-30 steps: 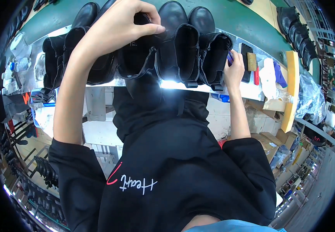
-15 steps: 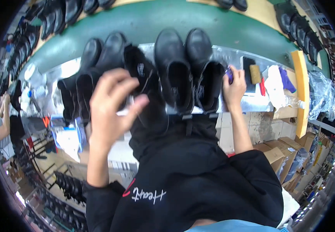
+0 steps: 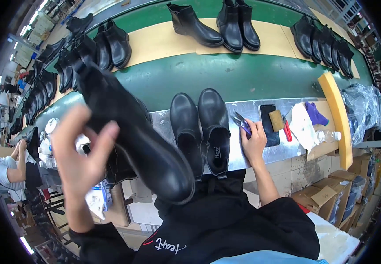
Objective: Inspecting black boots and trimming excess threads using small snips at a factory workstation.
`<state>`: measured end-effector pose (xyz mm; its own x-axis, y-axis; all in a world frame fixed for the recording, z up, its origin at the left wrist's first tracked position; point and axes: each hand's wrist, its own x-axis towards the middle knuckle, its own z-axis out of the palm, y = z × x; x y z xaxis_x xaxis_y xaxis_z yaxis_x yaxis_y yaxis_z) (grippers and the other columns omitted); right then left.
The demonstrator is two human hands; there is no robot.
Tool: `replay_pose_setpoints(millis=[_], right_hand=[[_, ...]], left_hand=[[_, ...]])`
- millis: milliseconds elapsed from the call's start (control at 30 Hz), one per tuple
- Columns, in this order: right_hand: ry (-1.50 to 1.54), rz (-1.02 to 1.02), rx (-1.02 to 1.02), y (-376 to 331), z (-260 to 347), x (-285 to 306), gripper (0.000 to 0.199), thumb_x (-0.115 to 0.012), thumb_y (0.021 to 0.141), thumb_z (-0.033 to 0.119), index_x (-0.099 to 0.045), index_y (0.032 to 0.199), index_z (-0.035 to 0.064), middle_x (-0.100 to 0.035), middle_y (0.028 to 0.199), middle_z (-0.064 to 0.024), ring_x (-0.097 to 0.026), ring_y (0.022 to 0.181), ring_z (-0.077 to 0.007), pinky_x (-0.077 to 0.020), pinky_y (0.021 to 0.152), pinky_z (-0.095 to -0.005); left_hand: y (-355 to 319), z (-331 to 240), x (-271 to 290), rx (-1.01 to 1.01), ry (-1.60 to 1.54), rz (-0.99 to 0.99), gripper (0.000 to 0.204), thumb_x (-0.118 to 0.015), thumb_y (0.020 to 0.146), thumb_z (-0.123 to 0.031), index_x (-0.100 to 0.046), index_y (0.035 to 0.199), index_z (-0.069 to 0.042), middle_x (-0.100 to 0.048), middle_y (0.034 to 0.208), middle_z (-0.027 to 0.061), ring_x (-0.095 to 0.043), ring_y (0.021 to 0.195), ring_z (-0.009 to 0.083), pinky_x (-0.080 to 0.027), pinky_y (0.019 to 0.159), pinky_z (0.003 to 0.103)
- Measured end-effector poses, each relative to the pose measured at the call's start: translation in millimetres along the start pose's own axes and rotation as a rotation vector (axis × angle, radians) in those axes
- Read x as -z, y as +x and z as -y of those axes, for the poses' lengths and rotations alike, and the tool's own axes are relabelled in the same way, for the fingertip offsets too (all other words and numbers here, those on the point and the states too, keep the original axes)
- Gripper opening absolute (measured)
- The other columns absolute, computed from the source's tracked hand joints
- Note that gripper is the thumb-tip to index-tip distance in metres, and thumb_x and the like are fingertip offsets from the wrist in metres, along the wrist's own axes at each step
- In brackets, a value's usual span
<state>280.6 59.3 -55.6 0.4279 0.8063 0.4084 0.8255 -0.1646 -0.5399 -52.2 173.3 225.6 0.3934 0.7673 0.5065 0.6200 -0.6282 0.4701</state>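
My left hand (image 3: 82, 152) is raised close to the camera and grips a black ankle boot (image 3: 142, 145) by its shaft, with the toe pointing down and to the right. Beside it, a pair of black boots (image 3: 201, 127) stands on the metal worktop (image 3: 282, 149), openings toward me. My right hand (image 3: 254, 141) rests on the worktop just right of that pair and holds small purple-handled snips (image 3: 241, 122).
A black phone (image 3: 269, 125), a brush (image 3: 277, 119), a red-handled tool (image 3: 287, 130), white and purple cloths and a yellow foam block (image 3: 336, 119) lie to the right. More boots ride the green conveyor (image 3: 252, 75). Another person (image 3: 1, 160) works at left.
My left hand has come off the row of boots and lifted one boot up toward the camera. My right hand has stayed on the worktop. The view now shows more of the conveyor.
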Motion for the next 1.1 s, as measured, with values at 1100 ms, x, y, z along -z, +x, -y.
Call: replay_pose_setpoints(millis=[1100], right_hand=[[-0.017, 0.077, -0.106, 23, -1, -7, 0.033, -0.072, 0.07, 0.003, -0.067, 0.102, 0.0056, -0.058, 0.083, -0.0114, -0.061, 0.071, -0.0287, -0.0481, 0.06, -0.039]], left_hand=[[335, 268, -290, 0.192, 0.762, 0.269, 0.031, -0.064, 0.079, -0.01, -0.06, 0.109, -0.003, -0.061, 0.116, 0.0198, -0.062, 0.108, 0.0408, -0.054, 0.089, 0.049]])
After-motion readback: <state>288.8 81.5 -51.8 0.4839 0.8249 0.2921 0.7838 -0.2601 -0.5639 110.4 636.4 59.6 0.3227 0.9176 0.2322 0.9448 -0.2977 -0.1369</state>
